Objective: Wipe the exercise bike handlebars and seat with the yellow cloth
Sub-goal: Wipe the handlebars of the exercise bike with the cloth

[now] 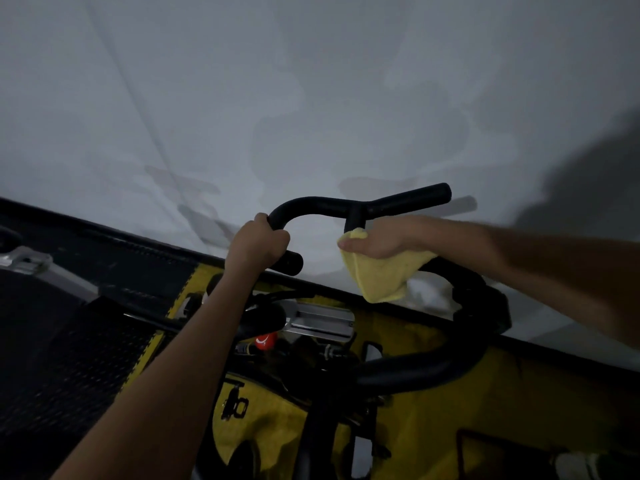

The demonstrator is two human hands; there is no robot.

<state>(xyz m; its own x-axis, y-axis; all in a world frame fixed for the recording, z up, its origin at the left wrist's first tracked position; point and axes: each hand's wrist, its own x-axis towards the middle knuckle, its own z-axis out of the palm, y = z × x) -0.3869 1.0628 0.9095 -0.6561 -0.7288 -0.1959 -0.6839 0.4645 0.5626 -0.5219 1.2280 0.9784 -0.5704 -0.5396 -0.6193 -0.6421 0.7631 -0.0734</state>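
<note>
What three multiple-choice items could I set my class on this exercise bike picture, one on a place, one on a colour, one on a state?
1. Where is the cloth?
A. Under the right hand, beside the handlebars' centre stem
B. On the floor
C. In the left hand

2. What colour is the knob below the handlebars?
A. Blue
B. Red
C. White

3. What is the left hand doing?
A. Hanging open
B. Pressing flat on the wall
C. Gripping a handlebar end

Answers:
1. A, since the yellow cloth hangs from beneath the right hand next to the stem.
2. B, since the small round knob shows red against the dark frame.
3. C, since its fingers curl round the black bar.
</note>
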